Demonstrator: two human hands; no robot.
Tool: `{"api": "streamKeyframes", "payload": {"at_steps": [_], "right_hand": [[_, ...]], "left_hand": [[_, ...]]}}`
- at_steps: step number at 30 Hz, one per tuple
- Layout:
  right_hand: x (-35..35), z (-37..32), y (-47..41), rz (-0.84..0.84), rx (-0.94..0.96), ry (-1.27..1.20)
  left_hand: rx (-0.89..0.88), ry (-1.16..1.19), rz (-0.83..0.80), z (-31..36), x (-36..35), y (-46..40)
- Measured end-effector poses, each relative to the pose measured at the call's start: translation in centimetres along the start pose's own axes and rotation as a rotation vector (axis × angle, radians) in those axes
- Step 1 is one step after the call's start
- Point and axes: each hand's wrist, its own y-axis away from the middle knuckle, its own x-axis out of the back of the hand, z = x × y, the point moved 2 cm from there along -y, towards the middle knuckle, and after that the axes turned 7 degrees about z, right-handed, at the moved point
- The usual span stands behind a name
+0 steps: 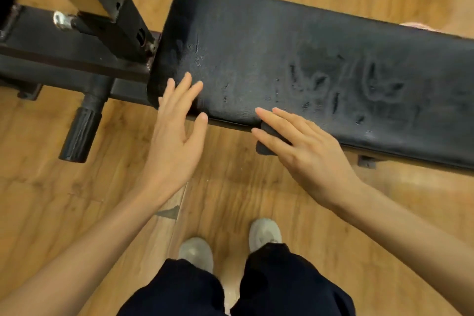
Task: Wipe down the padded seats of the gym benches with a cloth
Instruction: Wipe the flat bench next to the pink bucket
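A black padded bench seat (320,67) runs from the upper middle to the right edge, its surface streaked with damp wipe marks. My left hand (177,133) hovers at the seat's near-left corner with fingers straight and spread, holding nothing. My right hand (305,151) lies flat with straight fingers on a dark folded cloth (266,141) at the seat's near edge. Most of the cloth is hidden under that hand.
The black steel bench frame (77,56) with an upright post and a ribbed peg (80,133) stands at the left. Wood-look flooring (77,200) lies all around. My two light shoes (196,251) and dark trousers show at the bottom.
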Motion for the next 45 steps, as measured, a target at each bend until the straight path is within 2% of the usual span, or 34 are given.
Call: {"api": "streamKeyframes", "payload": {"at_steps": [7, 17, 24, 30, 39, 45], "right_hand": [[8.0, -2.4, 1.9, -0.094, -0.465, -0.149], [20.4, -6.1, 5.2, -0.209, -0.833, -0.24], [27.3, -5.4, 10.7, -0.321, -0.987, -0.201], [32.7, -2.6, 19.2, -0.384, -1.107, -0.19], [39.8, 6.3, 33.9, -0.312, -1.214, -0.231], [40.9, 12.3, 36.3, -0.256, -1.207, -0.331]], "left_hand": [[0.044, -0.093, -0.3, 7.2, 2.5, 1.9], [-0.045, -0.239, -0.586, 17.5, 8.0, 5.7], [-0.081, -0.345, -0.696, 23.9, 9.7, 8.9], [-0.021, -0.35, -0.727, 29.7, 7.1, 13.3], [0.06, -0.573, -0.794, 35.3, 0.8, 19.8], [0.149, -0.575, -0.746, 39.6, -3.5, 20.7]]}}
